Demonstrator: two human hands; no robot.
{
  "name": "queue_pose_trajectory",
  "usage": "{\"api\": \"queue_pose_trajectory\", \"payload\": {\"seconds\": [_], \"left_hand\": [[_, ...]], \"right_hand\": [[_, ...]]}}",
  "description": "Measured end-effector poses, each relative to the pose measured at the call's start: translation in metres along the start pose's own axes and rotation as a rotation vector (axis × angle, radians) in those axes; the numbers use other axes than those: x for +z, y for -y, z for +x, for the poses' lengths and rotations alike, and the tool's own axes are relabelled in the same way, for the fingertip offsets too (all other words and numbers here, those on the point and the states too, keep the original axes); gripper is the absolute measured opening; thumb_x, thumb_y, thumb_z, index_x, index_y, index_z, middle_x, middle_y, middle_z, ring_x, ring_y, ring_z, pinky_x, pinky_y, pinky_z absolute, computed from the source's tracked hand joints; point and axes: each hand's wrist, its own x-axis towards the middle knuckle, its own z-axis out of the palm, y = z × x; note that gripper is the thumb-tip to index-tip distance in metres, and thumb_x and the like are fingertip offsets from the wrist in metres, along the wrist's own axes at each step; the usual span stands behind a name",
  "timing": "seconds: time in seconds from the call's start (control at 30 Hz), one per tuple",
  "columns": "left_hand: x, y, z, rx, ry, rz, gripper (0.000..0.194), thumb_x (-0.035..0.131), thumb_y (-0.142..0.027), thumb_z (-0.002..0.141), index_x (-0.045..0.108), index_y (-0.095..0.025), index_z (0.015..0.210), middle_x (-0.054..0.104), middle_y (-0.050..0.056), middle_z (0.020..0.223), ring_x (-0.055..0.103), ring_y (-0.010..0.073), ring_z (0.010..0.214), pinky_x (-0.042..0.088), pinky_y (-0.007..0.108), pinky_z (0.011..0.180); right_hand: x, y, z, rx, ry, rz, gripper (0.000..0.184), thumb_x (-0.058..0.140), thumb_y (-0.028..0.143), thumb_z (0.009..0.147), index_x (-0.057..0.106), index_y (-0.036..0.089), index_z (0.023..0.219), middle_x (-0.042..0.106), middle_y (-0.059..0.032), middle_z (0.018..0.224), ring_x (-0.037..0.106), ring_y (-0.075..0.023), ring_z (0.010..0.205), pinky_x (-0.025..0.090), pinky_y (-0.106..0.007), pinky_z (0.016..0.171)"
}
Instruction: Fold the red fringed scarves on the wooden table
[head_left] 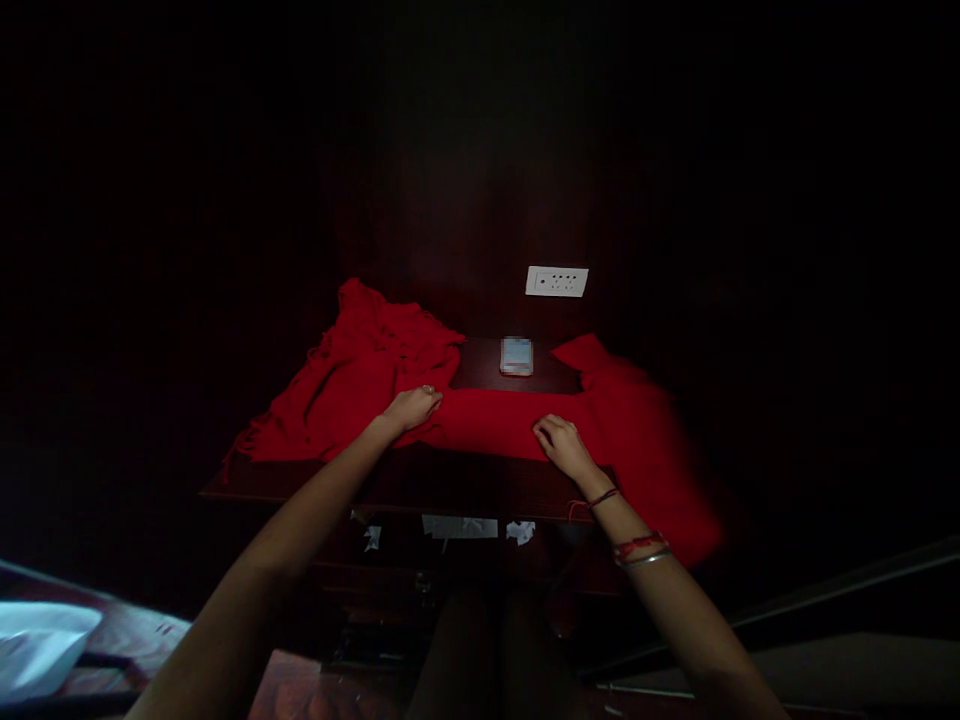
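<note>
A red fringed shawl (491,420) lies across a dark wooden desk top, with a narrow flat strip in the middle. Its left part is bunched up in loose folds with tassels. On the right, the cloth spreads out and hangs over the front edge, slightly blurred. My left hand (414,407), with a ring on one finger, is closed on the shawl where the strip meets the bunched part. Toward the right end of the strip, my right hand (565,446) has its fingers curled down onto the cloth; its fingertips are partly hidden.
Behind the strip lies a phone (517,356) with a lit screen. A white socket plate (556,281) sits on the dark wall. Below the desk edge (480,487), a shelf holds crumpled papers (459,526). Something pale (41,645) shows at lower left.
</note>
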Motion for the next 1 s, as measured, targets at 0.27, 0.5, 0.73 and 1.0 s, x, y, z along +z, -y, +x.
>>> {"api": "queue_pose_trajectory", "payload": {"seconds": [0.27, 0.5, 0.73, 1.0], "left_hand": [[0.026, 0.007, -0.025, -0.034, -0.072, -0.036, 0.027, 0.028, -0.028, 0.085, 0.05, -0.017, 0.097, 0.049, 0.007, 0.095, 0.047, 0.0165, 0.089, 0.038, 0.028, 0.079], [0.026, 0.017, -0.033, 0.107, 0.125, -0.132, 0.045, 0.022, -0.042, 0.085, 0.025, -0.025, 0.126, 0.029, 0.005, 0.131, 0.027, 0.0191, 0.117, 0.024, 0.037, 0.092], [0.023, 0.023, -0.035, 0.08, 0.267, -0.116, 0.052, 0.023, -0.046, 0.083, 0.019, -0.023, 0.13, 0.015, 0.006, 0.136, 0.013, 0.0213, 0.123, 0.016, 0.039, 0.096], [0.013, -0.045, 0.007, 0.187, 0.106, -0.221, 0.045, 0.023, -0.041, 0.085, 0.025, -0.025, 0.127, 0.022, 0.004, 0.134, 0.019, 0.0191, 0.122, 0.019, 0.036, 0.096]], "right_hand": [[-0.005, 0.009, 0.005, 0.074, 0.173, -0.254, 0.034, 0.02, 0.025, 0.086, 0.051, 0.015, 0.095, 0.051, -0.0115, 0.099, 0.044, -0.0199, 0.093, 0.032, -0.033, 0.079], [-0.004, -0.004, -0.001, 0.074, 0.196, -0.236, 0.039, 0.018, 0.032, 0.086, 0.046, 0.015, 0.107, 0.048, -0.0109, 0.109, 0.041, -0.0194, 0.101, 0.03, -0.035, 0.085], [-0.009, -0.022, -0.01, 0.142, 0.376, -0.175, 0.046, 0.013, 0.04, 0.085, 0.024, 0.026, 0.128, 0.023, -0.002, 0.134, 0.017, -0.0194, 0.122, 0.014, -0.045, 0.096], [-0.013, 0.009, 0.016, 0.079, 0.351, -0.144, 0.057, 0.013, 0.056, 0.079, 0.016, 0.03, 0.13, 0.013, -0.0009, 0.137, 0.007, -0.0265, 0.123, 0.01, -0.055, 0.093]]}}
